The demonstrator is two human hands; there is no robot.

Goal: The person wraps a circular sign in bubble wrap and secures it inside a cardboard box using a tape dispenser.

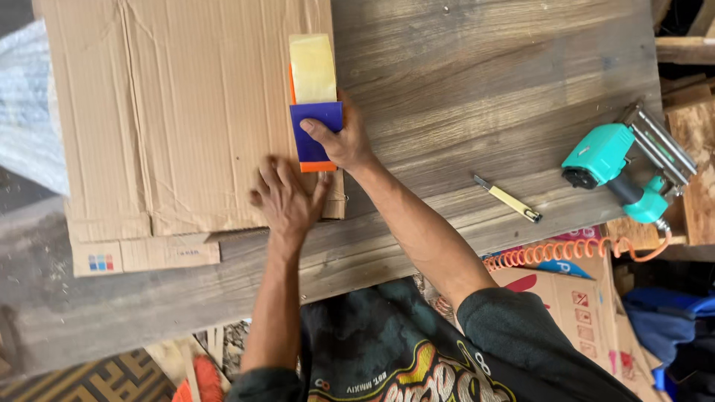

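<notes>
On wooden bench [477, 89] | flattened cardboard box [179, 112] lies at left | right hand [339, 138] clamped on tape dispenser [314, 97] at box edge | left hand [287, 197] open, flat, pinning cardboard | step: likely taping the seam | next: steady straight pull, hold-down kept firm

A grey-brown wooden worktable [477, 89] with visible grain fills the view under even light. Below its near edge lie printed cardboard sheets [588, 305] and a patterned mat [97, 380]. Rough timber pieces [689, 48] stand at right; a pale, possibly plastic, sheet [26, 112] at left.
</notes>
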